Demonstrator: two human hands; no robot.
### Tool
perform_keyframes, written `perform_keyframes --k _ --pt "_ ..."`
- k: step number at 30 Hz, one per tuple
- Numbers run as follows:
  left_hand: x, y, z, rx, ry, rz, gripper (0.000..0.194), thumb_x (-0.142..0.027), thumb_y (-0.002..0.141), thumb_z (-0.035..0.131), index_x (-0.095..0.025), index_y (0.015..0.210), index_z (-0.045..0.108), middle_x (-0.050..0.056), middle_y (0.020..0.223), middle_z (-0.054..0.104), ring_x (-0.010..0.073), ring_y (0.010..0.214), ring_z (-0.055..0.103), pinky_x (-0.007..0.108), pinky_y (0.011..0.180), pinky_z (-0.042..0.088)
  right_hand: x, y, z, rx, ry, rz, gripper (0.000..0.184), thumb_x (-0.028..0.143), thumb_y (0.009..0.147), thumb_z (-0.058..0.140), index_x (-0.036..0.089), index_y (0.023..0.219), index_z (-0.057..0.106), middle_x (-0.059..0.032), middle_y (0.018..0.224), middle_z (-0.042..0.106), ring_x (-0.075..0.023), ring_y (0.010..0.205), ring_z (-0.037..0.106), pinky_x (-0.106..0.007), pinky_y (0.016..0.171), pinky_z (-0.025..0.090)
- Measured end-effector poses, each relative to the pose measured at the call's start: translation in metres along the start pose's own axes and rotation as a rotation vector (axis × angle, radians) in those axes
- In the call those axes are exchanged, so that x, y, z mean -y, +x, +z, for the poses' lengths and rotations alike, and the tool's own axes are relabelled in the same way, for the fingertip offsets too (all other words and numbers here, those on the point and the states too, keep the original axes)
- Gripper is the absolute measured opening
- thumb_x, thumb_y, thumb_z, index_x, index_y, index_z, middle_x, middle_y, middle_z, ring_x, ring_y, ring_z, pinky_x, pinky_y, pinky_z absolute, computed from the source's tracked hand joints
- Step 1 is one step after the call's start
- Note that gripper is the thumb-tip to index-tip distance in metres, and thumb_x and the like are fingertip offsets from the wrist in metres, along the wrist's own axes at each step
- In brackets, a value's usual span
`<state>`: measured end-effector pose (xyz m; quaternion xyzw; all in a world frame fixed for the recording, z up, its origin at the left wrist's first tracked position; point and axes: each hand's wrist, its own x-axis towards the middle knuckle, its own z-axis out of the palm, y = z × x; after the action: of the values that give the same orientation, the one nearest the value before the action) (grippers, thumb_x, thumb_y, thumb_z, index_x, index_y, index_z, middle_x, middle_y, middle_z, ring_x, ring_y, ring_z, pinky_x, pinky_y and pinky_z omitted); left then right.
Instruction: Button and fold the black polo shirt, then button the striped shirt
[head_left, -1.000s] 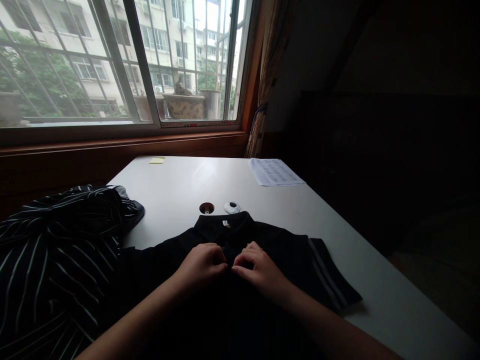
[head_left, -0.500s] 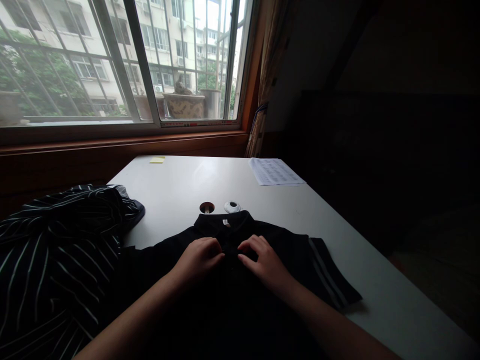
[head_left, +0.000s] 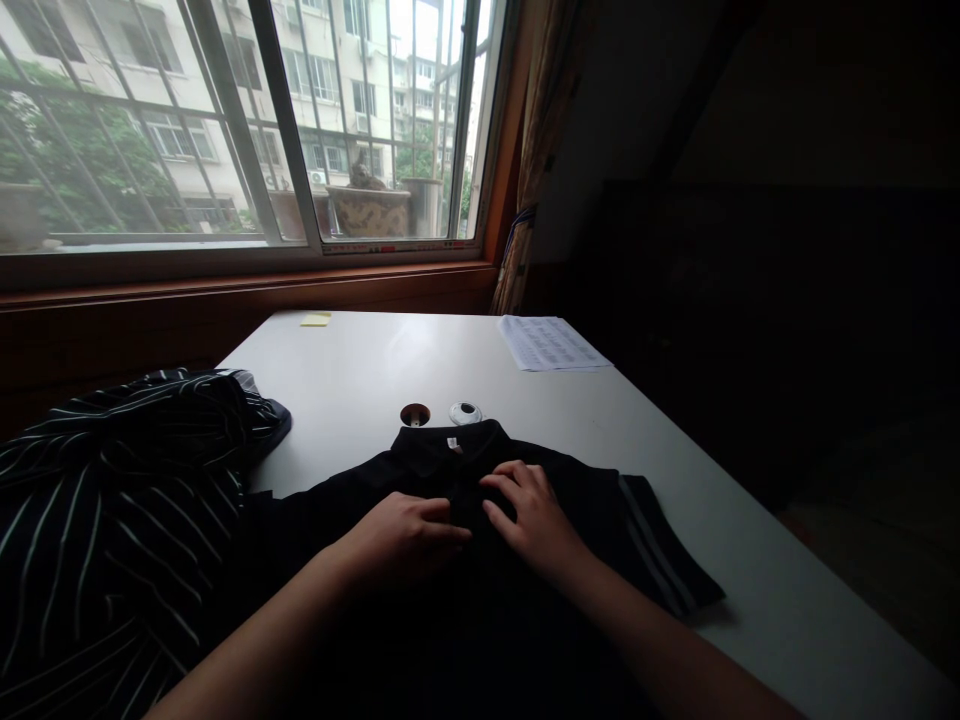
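Observation:
A black polo shirt [head_left: 585, 500] lies flat on the white table [head_left: 360, 360], collar toward the window, with a small white label at its neck. My left hand [head_left: 405, 535] rests on the shirt's chest just below the collar, fingers stretched toward the placket. My right hand [head_left: 529, 515] lies beside it on the placket, fingers bent and spread over the cloth. The two hands nearly touch at the shirt's middle. The right sleeve with pale stripes lies out toward the table's right edge.
A black garment with white stripes [head_left: 112, 500] is heaped at the left. A round cable hole [head_left: 415, 414] and its loose white cap [head_left: 465, 412] sit behind the collar. Printed sheets [head_left: 551, 345] and a yellow note [head_left: 315, 320] lie near the window.
Both hands have loosened from a pinch at the placket. My left hand slid lower and flattened; my right hand moved slightly up toward the collar.

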<state>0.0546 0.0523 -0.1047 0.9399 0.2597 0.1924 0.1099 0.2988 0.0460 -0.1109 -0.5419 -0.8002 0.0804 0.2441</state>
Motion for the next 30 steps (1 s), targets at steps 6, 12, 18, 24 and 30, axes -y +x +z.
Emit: perform_keyframes --k 6,12,18,24,30 --pt "0.004 0.000 -0.003 -0.009 -0.037 -0.009 0.024 -0.030 0.094 0.057 -0.032 0.112 0.073 0.000 0.072 0.061 0.0120 0.058 0.055 0.025 0.055 0.039 -0.004 0.001 0.000 0.001 -0.006 0.006 0.027 0.027 0.090 0.061 0.029 0.116 0.066 -0.0067 0.118 0.060 -0.0281 0.112 0.051 -0.046 0.096 0.047" --pt "0.006 -0.001 -0.005 -0.022 -0.042 -0.078 0.024 -0.028 0.095 0.054 -0.029 0.105 0.076 0.002 0.069 0.062 0.0131 0.060 0.058 0.025 0.055 0.040 -0.005 0.001 0.000 0.009 0.001 0.013 0.028 0.027 0.090 0.060 0.029 0.117 0.066 -0.0074 0.119 0.059 -0.0290 0.113 0.050 -0.047 0.096 0.046" --pt "0.004 -0.001 -0.010 -0.021 -0.128 -0.045 0.024 -0.024 0.092 0.055 -0.027 0.106 0.075 0.003 0.073 0.064 0.0135 0.062 0.058 0.026 0.057 0.040 -0.004 0.001 -0.001 0.018 0.007 0.018 0.028 0.028 0.090 0.060 0.029 0.117 0.066 -0.0075 0.119 0.059 -0.0292 0.113 0.050 -0.048 0.096 0.046" --pt "0.002 0.000 -0.010 0.006 -0.118 -0.020 0.024 -0.025 0.092 0.055 -0.027 0.107 0.074 0.003 0.075 0.065 0.0138 0.063 0.059 0.026 0.058 0.039 -0.003 0.001 -0.002 0.019 0.002 0.018 0.028 0.027 0.090 0.061 0.029 0.117 0.066 -0.0071 0.119 0.059 -0.0285 0.112 0.050 -0.047 0.097 0.046" --pt "0.003 -0.001 -0.005 -0.019 -0.067 -0.004 0.025 -0.024 0.092 0.056 -0.028 0.109 0.074 0.002 0.072 0.063 0.0136 0.063 0.059 0.026 0.059 0.041 -0.003 0.001 -0.001 0.015 0.000 0.014 0.028 0.027 0.090 0.061 0.028 0.117 0.066 -0.0072 0.119 0.059 -0.0285 0.113 0.049 -0.047 0.097 0.045"
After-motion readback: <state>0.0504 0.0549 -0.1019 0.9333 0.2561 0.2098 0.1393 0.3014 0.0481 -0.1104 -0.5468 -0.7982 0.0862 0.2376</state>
